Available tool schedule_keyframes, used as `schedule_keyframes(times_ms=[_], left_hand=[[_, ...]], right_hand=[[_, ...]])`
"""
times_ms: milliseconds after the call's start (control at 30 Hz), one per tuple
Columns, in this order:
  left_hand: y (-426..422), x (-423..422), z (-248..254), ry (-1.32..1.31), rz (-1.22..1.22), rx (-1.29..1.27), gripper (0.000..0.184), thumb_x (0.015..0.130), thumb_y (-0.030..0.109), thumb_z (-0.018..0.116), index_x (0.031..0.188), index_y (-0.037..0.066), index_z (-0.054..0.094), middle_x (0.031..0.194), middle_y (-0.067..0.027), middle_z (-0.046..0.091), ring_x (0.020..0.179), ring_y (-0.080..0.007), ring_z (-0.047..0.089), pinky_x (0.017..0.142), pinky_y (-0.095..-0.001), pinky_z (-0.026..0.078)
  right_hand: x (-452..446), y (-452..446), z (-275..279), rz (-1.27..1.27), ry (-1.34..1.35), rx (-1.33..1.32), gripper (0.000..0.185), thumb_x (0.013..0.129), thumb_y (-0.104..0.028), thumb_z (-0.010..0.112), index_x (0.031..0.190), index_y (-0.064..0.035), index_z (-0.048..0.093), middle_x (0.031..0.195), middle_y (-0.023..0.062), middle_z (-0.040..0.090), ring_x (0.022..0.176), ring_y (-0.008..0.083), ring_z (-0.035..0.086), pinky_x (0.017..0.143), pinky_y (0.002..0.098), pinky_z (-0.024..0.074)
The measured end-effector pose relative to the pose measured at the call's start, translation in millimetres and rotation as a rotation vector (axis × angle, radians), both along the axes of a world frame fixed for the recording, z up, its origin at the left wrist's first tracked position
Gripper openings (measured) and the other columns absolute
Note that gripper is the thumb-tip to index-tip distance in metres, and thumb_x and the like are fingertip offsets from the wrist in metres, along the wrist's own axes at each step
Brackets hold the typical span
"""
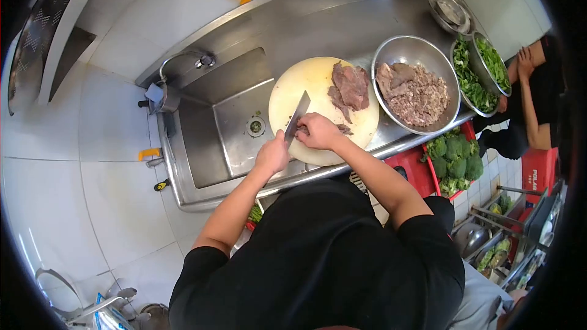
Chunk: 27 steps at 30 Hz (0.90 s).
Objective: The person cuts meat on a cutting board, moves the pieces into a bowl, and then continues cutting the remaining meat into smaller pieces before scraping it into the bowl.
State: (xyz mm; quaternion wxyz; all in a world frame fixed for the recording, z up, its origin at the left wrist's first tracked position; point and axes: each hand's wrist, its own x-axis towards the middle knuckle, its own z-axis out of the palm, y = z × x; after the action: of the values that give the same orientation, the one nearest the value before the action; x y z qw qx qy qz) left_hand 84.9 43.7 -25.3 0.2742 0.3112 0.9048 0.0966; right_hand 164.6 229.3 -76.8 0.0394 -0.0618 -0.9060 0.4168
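My left hand [273,154] is closed round the handle of a cleaver [298,116], its blade pointing away over a round, pale cutting board [295,88]. Close beside the blade, my right hand [318,131] has its fingers curled down on a piece of cooked meat [301,129], mostly hidden under them. Small cut strips of meat [344,129] lie by the right wrist. Farther back on the board sits a larger chunk of brown cooked meat [351,87]. Right of the board, a steel bowl [449,79] holds chopped meat [422,98] and bigger pieces.
A steel sink [244,140] with a faucet [205,61] adjoins the board's left. Bowls of cut greens [468,79] and stacked steel bowls [450,9] stand at the far right. Broccoli [455,156] fills a red crate below. Another person's arm [531,98] shows at the right.
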Motion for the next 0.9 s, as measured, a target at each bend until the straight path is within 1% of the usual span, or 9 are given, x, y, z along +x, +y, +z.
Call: schedule_keyframes(times_ms=[100, 300, 433, 500, 600, 700, 767, 833, 900], left_hand=[[-6.0, -3.3, 11.3, 0.013, -0.002, 0.029, 0.025, 0.104, 0.021, 0.053, 0.119, 0.002, 0.051, 0.096, -0.0342, 0.071, 0.094, -0.0534, 0.069, 0.086, -0.0634, 0.052], [-8.9, 8.2, 30.2, 0.013, 0.016, 0.029, 0.024, 0.104, 0.021, 0.052, 0.119, 0.002, 0.052, 0.096, -0.0342, 0.07, 0.095, -0.054, 0.068, 0.086, -0.0634, 0.051], [-12.8, 13.7, 46.1, -0.008, -0.003, -0.007, 0.023, 0.104, 0.02, 0.051, 0.118, 0.002, 0.052, 0.095, -0.0343, 0.071, 0.094, -0.054, 0.068, 0.087, -0.0635, 0.051], [-15.9, 11.5, 43.7, 0.002, 0.001, 0.007, 0.023, 0.104, 0.02, 0.052, 0.119, 0.002, 0.051, 0.095, -0.0342, 0.071, 0.093, -0.0545, 0.068, 0.087, -0.064, 0.051], [-22.3, 17.0, 49.3, 0.001, -0.016, -0.014, 0.022, 0.104, 0.019, 0.052, 0.118, 0.002, 0.051, 0.094, -0.0351, 0.07, 0.093, -0.0548, 0.067, 0.087, -0.0644, 0.051], [-25.2, 21.5, 56.9, -0.01, -0.019, -0.039, 0.022, 0.104, 0.019, 0.052, 0.118, 0.002, 0.05, 0.092, -0.0359, 0.07, 0.091, -0.055, 0.068, 0.086, -0.0646, 0.051], [-29.2, 26.5, 46.0, -0.037, -0.012, -0.078, 0.022, 0.103, 0.018, 0.052, 0.118, 0.002, 0.05, 0.094, -0.0354, 0.07, 0.092, -0.0544, 0.068, 0.086, -0.0642, 0.052], [-27.1, 29.5, 19.3, -0.056, 0.006, -0.112, 0.023, 0.102, 0.016, 0.051, 0.12, 0.002, 0.05, 0.098, -0.0342, 0.071, 0.094, -0.053, 0.07, 0.086, -0.0633, 0.053], [-17.2, 27.4, 3.5, -0.05, -0.005, -0.089, 0.024, 0.103, 0.017, 0.052, 0.121, 0.002, 0.048, 0.095, -0.0343, 0.07, 0.093, -0.0537, 0.069, 0.085, -0.0635, 0.052]], right_hand=[[1.6, 1.9, 3.8, -0.174, 0.061, 0.035, 0.019, 0.085, -0.017, 0.067, 0.096, -0.0021, 0.073, 0.1, 0.0195, 0.071, 0.101, 0.0383, 0.069, 0.094, 0.0459, 0.056], [-7.6, -1.2, -11.6, -0.128, -0.053, 0.124, 0.014, 0.085, -0.014, 0.066, 0.092, -0.0034, 0.073, 0.101, 0.019, 0.071, 0.098, 0.0386, 0.069, 0.092, 0.0457, 0.0571], [-3.5, -1.6, -6.1, -0.182, -0.033, 0.088, 0.013, 0.086, -0.014, 0.066, 0.092, -0.0035, 0.072, 0.101, 0.0189, 0.07, 0.098, 0.0382, 0.069, 0.091, 0.0461, 0.0575], [-2.3, -2.1, -5.5, -0.196, -0.004, 0.085, 0.013, 0.086, -0.014, 0.067, 0.092, -0.0035, 0.072, 0.101, 0.0189, 0.07, 0.098, 0.038, 0.07, 0.09, 0.0463, 0.0577], [-1.9, -1.3, -6.7, -0.193, -0.046, 0.069, 0.012, 0.085, -0.013, 0.067, 0.091, -0.0038, 0.072, 0.098, 0.0185, 0.07, 0.098, 0.0379, 0.07, 0.089, 0.0466, 0.0579], [-4.1, -1.2, -8.9, -0.154, -0.031, 0.134, 0.012, 0.085, -0.014, 0.067, 0.089, -0.0038, 0.073, 0.095, 0.0177, 0.07, 0.097, 0.0374, 0.07, 0.089, 0.0462, 0.058], [-5.1, 0.3, -17.5, -0.116, -0.018, 0.169, 0.013, 0.085, -0.014, 0.067, 0.088, -0.0035, 0.073, 0.095, 0.0174, 0.071, 0.097, 0.0371, 0.07, 0.089, 0.0462, 0.058], [-5.5, 1.2, -25.9, -0.101, -0.024, 0.187, 0.015, 0.085, -0.016, 0.066, 0.089, -0.0026, 0.073, 0.097, 0.0176, 0.072, 0.098, 0.0366, 0.07, 0.09, 0.0463, 0.058], [-3.9, -2.2, -30.5, -0.101, -0.052, 0.166, 0.014, 0.084, -0.016, 0.068, 0.087, -0.0027, 0.073, 0.096, 0.0174, 0.072, 0.097, 0.0368, 0.07, 0.09, 0.0455, 0.0576]])
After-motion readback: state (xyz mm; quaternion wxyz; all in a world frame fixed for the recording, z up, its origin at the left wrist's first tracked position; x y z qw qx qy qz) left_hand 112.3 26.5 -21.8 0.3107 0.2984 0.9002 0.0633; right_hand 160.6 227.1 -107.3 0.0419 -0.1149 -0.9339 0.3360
